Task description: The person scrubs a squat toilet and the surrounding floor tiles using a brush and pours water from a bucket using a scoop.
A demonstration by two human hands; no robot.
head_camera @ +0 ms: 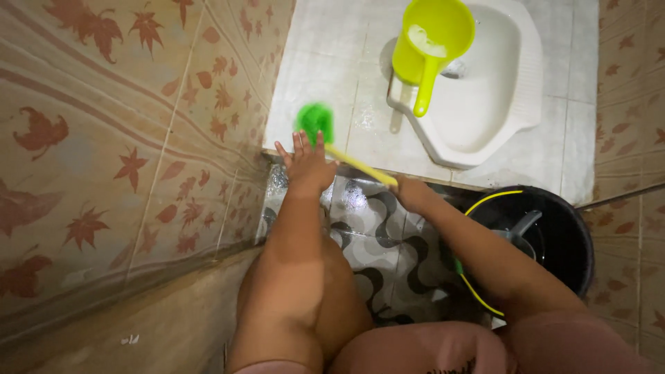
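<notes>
Right hand (410, 192) closed around yellow handle end of scrub brush (346, 158); green bristle head on raised white tile step (325, 62). Left hand (307, 165) fingers spread, braced at step edge. Judged light, stiff-handled, wet-slippery; best gripped mid-handle.

You have a raised platform of pale square tiles (325, 41) carrying a white ceramic squat toilet pan (516, 62), with a lime-green plastic dipper (431, 38) resting on its rim. Below, a black-and-white wavy-patterned tile floor (377, 242) carries a round black plastic bucket (564, 239).
</notes>
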